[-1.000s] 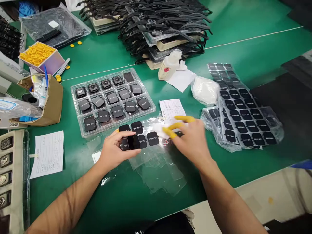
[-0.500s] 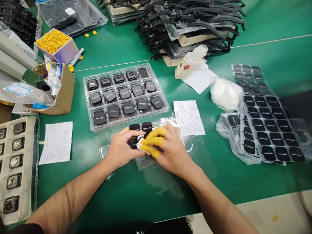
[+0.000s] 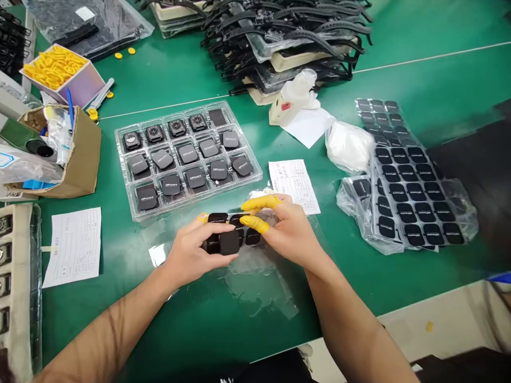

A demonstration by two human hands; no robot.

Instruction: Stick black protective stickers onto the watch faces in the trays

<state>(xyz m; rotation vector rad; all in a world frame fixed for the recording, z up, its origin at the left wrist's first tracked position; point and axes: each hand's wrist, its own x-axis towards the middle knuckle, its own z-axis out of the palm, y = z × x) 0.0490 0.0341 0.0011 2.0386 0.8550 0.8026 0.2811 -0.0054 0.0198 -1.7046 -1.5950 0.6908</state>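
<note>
My left hand (image 3: 191, 247) is closed around a black square watch case (image 3: 229, 242), thumb on top and fingers below, its smooth dark face toward me. Beneath and behind it lies a clear sheet with square black stickers (image 3: 217, 219) printed in white. My right hand (image 3: 281, 226) wears yellow finger cots (image 3: 259, 203); its thumb and forefinger close on the edge of a black sticker (image 3: 236, 220) in that sheet. The sheet's near part is covered by the watch case and my left hand.
A clear tray (image 3: 130, 213) of watch cases lies ahead. Sticker sheets (image 3: 415, 191) and a white bundle (image 3: 349, 146) lie right; a pump bottle (image 3: 293, 98) and stacked straps (image 3: 287, 37) stand behind. At left are a cardboard box (image 3: 82, 159), yellow cots (image 3: 56, 66) and paper (image 3: 74, 247).
The white cloth that my right fingers pressed on the watch case no longer shows. My right hand has moved off the case to the stickers. The view has shifted right.
</note>
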